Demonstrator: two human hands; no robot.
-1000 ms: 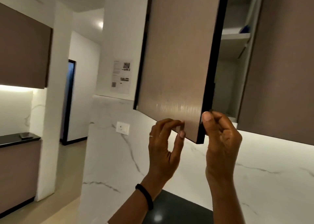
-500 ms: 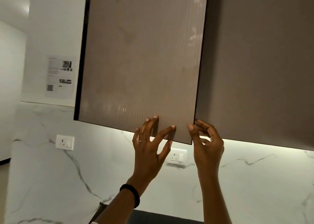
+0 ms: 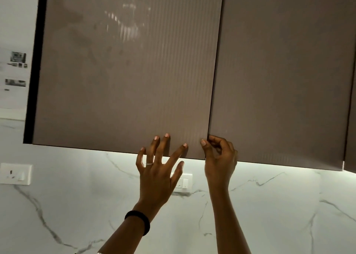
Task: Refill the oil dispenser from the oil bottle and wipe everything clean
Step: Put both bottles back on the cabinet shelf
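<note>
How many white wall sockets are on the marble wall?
2. One white wall socket is at far left; the other is below the brown cabinet door, partly behind the left hand. More may be hidden.

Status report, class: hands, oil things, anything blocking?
Left hand open, fingertips on cabinet door. Right hand curled at its corner, grip unclear. Oil bottle, dispenser: not in view.

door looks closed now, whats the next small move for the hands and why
Probably draw both hands down off the cabinet door: it sits flush with the neighbouring door, the left hand presses it with straight fingers, the right hand curls at its corner.
</note>
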